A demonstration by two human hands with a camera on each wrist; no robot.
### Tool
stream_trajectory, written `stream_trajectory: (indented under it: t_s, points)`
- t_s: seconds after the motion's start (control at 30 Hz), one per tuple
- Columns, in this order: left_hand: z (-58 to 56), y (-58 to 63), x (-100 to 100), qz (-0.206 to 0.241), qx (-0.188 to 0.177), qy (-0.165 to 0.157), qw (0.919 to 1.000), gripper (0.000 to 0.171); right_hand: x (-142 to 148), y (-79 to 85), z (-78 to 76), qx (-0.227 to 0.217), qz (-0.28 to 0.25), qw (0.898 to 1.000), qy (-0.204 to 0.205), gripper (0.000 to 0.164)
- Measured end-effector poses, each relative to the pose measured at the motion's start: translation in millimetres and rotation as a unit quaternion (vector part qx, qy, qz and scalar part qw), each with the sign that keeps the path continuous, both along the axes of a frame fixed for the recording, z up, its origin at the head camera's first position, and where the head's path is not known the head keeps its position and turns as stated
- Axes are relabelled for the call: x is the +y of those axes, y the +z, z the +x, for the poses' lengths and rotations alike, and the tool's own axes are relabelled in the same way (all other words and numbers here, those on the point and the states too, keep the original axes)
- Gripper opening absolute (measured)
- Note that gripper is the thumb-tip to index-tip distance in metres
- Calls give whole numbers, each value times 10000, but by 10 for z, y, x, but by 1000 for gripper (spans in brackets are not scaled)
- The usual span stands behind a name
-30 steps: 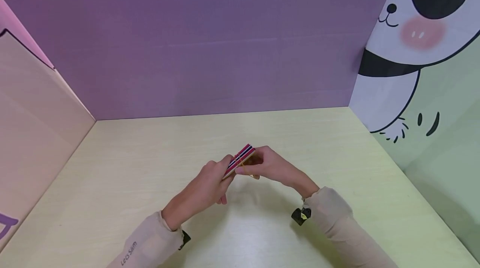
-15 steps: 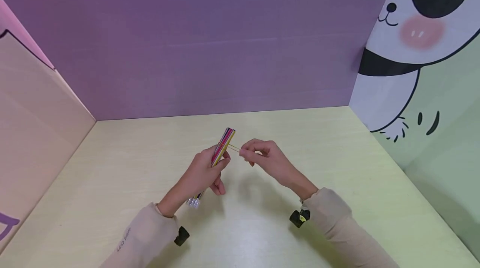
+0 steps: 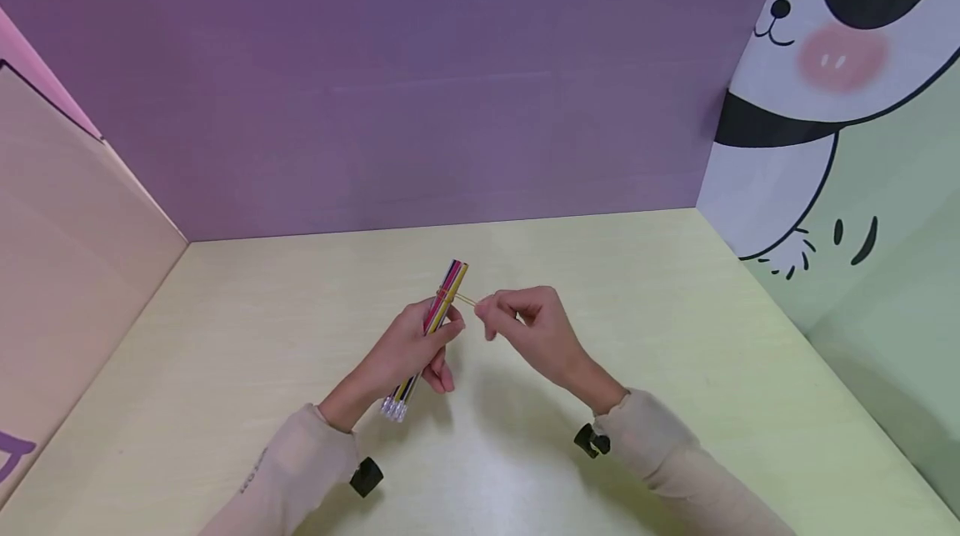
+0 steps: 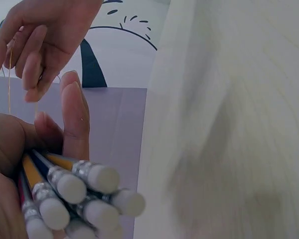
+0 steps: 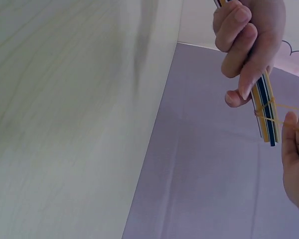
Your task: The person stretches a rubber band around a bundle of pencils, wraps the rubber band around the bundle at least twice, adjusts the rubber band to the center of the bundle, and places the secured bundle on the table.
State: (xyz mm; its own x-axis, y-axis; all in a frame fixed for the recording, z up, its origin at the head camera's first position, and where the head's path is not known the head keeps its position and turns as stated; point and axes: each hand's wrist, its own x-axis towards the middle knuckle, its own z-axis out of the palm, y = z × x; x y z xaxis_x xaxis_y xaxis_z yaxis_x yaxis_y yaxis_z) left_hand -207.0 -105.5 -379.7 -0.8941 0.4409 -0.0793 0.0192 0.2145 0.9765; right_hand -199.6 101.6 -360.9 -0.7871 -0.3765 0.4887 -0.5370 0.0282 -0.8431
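A bundle of striped pencils (image 3: 447, 284) in red, yellow and dark colours slants above the table, gripped by my left hand (image 3: 405, 343). White eraser ends (image 4: 100, 215) with silvery ferrules fan out below that hand in the left wrist view. Around the upper part of the bundle lies a thin yellowish rubber band (image 5: 265, 117). My right hand (image 3: 536, 328), to the right of the pencils, pinches a loop of this band and holds it stretched away from them. The exact fingertip hold on the band is partly hidden.
A pale wood-grain table (image 3: 225, 336) lies under both hands. Behind it rises a purple wall (image 3: 420, 102), with a pinkish panel (image 3: 60, 211) at left and a green panel with a panda drawing (image 3: 862, 177) at right.
The left hand has turned the bundle more upright and shifted left, bringing the eraser ends into view. My right hand has drawn apart from the pencils, stretching the rubber band.
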Motion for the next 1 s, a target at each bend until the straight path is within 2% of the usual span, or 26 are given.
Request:
stream_trajectory:
  t_s: [0.2,0.33,0.5,0.6,0.73,0.83,0.9,0.97,1.0]
  points:
    - [-2,-3,9,-3,178,87,9998,29,-9,-1,16,164,512,9984,-186,40]
    - [-12,-24,20,-66,396,284,9988,27,10,-26,-15,-140,606,9979,-154,26]
    - [0,-19,35,-113,604,491,9969,24,35,-38,-47,-478,600,9970,-51,17]
    - [10,-13,44,-93,742,614,9953,21,47,-32,-66,-617,736,9953,-138,13]
    - [45,-14,70,-88,926,674,9934,18,61,-22,-97,-1035,1025,9889,-283,7]
    - [84,-14,97,-156,1053,600,9925,19,84,-18,-136,-1471,636,9869,192,8]
    - [109,-2,113,-181,1135,566,9918,18,112,-8,-162,-1574,123,9850,690,7]
    - [124,15,122,-220,1279,602,9897,16,145,17,-176,-1609,-378,9786,1228,5]
    - [131,24,125,-240,1362,635,9884,15,161,26,-182,-1572,-476,9770,1359,6]
